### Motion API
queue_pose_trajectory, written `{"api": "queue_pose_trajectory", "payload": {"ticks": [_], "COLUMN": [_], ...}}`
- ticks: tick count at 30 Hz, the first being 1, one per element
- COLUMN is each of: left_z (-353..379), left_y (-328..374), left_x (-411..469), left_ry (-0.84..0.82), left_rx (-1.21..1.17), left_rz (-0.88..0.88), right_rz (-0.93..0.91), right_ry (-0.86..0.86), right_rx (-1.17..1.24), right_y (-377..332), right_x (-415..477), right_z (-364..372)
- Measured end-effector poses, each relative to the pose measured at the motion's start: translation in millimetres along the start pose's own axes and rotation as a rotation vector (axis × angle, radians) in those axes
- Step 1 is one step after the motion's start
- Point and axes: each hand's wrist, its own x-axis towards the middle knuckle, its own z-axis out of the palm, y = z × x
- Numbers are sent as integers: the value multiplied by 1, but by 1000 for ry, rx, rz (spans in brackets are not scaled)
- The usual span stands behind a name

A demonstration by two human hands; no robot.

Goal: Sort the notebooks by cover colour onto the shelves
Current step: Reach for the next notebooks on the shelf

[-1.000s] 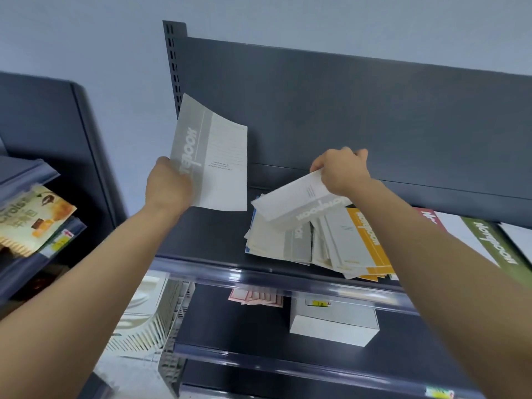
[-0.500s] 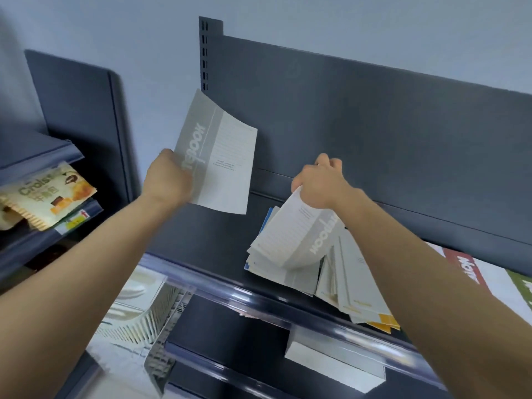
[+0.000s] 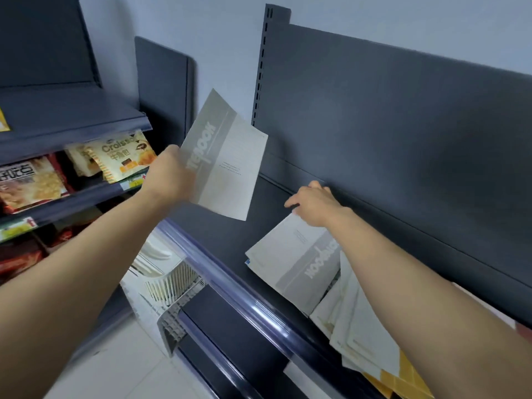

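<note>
Gripping one grey notebook (image 3: 227, 159) aloft in your left hand (image 3: 169, 174), you've laid the second notebook (image 3: 290, 263) flat on the pile (image 3: 359, 326) at the shelf (image 3: 230, 243) back edge; I cannot tell whether your right hand (image 3: 313, 205) grips it.

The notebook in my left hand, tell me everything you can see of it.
The held notebook is thin, soft-looking paper with a pale grey cover: a darker grey band bearing white lettering that ends in BOOK, plus small print on the lighter part. It is closed, tilted in the air above the dark shelf, held only by the left hand, which grips its lower left edge.
</note>
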Motion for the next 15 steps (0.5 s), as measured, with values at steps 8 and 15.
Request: {"api": "queue_pose_trajectory", "payload": {"ticks": [8,15], "left_z": [9,24], "left_y": [6,35], "left_x": [-18,-18], "left_ry": [-168,-506], "left_rx": [-94,-37], "left_rz": [10,274], "right_rz": [69,144], "right_ry": [307,473], "right_rx": [136,103], "right_y": [7,14], "right_x": [-19,-62], "right_z": [-43,-71]}}
